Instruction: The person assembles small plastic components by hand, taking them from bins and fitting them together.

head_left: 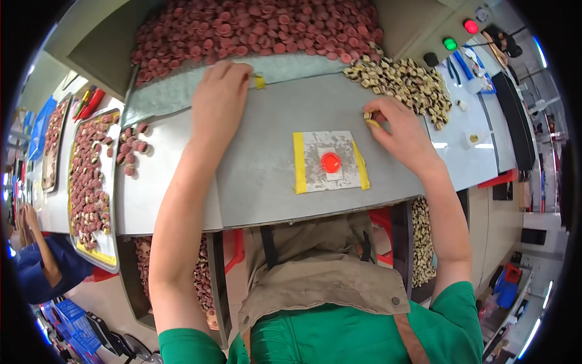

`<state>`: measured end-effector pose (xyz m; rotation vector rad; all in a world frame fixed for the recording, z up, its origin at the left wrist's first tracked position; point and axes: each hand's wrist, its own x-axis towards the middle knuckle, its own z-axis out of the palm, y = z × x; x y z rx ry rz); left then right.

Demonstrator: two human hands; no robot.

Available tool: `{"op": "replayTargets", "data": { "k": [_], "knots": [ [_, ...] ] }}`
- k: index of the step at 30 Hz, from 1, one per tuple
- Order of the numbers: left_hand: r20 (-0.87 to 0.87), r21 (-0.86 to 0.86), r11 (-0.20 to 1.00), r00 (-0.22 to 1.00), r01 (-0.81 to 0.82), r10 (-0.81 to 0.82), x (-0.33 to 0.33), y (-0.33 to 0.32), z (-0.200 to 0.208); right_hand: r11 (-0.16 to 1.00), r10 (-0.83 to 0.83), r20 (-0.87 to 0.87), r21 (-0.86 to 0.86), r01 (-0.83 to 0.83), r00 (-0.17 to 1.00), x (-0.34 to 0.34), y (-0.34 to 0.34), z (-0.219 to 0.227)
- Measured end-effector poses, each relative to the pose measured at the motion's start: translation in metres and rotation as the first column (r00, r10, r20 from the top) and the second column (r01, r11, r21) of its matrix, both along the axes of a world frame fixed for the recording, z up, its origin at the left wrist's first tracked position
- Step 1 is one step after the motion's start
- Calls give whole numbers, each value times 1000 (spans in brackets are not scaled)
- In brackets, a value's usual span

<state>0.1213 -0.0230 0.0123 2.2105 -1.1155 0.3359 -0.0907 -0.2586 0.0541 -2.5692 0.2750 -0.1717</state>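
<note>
The small cream-and-dark piece (367, 115) sits at the fingertips of the right hand (399, 130), apparently pinched narrowly over the grey worktop (270, 139); a light hold on its sides should serve better than a squeeze. The heap of matching pieces (409, 85) lies near it at two o'clock, where picking singly from the near edge would probably disturb the pile least. At seven o'clock, a red disc (331, 162) rests on a pale, tape-edged plate (315, 145), best left unbumped by either wrist. Between nine and ten o'clock, the left hand (219, 91) curls over the pale green cloth (300, 65); whether it holds anything cannot be told. The heap of red pieces (254, 30) lies at one o'clock from that hand, whose fingers would do well to stay loose.
</note>
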Motion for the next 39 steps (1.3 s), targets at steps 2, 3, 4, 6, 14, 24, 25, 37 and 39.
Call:
{"op": "replayTargets", "data": {
  "k": [2,3,4,6,14,24,25,37,39],
  "knots": [
    [-277,-196,981,960,-9,-46,-25,0,13,999,29,-72,-33,-32,997,-17,-6,4],
    [-294,-195,981,954,2,-60,-41,1,16,989,110,-43,-91,-113,993,-20,-7,4],
    [-500,-295,955,854,-8,-147,-56,3,19,969,191,-17,-154,-191,982,-22,-8,4],
    [-768,-421,904,562,-80,-308,-85,2,24,969,197,36,-161,-189,980,-18,-10,-9],
    [-739,-578,693,-84,-431,-669,-138,9,24,978,154,149,-165,-129,977,-21,6,-19],
    [-565,-619,588,-225,-521,-794,-142,20,-2,996,62,3,-58,-61,998,-19,8,-15],
    [-565,-617,586,-223,-525,-795,-142,21,-1,999,29,-5,-26,-29,1000,-19,10,-11],
    [-624,-614,593,-140,-521,-769,-148,23,-1,983,143,6,-120,-141,990,-16,12,-9],
    [-654,-637,619,-104,-460,-749,-149,25,-4,984,171,41,-56,-168,984,-18,29,-2]
  ]
}}
